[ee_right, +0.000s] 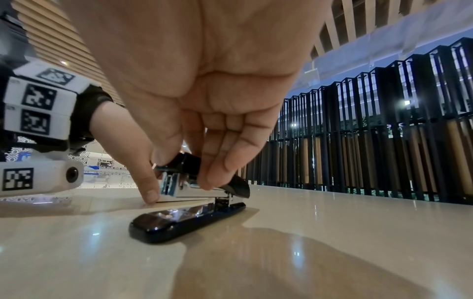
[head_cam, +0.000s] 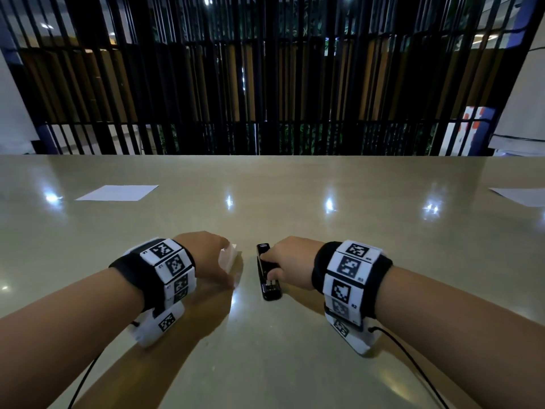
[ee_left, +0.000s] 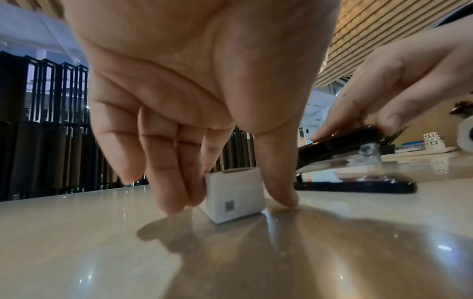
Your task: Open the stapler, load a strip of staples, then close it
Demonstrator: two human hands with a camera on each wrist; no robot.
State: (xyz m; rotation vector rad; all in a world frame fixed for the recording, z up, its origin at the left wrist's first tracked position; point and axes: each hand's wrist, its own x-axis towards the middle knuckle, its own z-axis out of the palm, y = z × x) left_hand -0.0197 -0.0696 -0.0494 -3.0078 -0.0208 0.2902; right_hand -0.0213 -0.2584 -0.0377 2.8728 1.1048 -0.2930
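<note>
A black stapler (head_cam: 269,290) lies lengthwise on the glossy beige table (head_cam: 295,364) near the middle. My right hand (head_cam: 269,265) pinches its black top cover (ee_right: 189,161) between thumb and fingers. The cover and metal magazine (ee_right: 179,190) stand raised at an angle above the base (ee_right: 184,220), which stays flat on the table. To the stapler's left stands a small white staple box (ee_left: 234,196). My left hand (ee_left: 235,202) holds it, fingers on its left side and thumb on its right, the thumb tip touching the table. No loose staple strip is visible.
One white paper sheet (head_cam: 118,192) lies far left on the table and another (head_cam: 522,196) far right. A black slatted railing (head_cam: 271,84) stands beyond the far edge. Cables (head_cam: 413,364) trail from the wrist cameras towards me.
</note>
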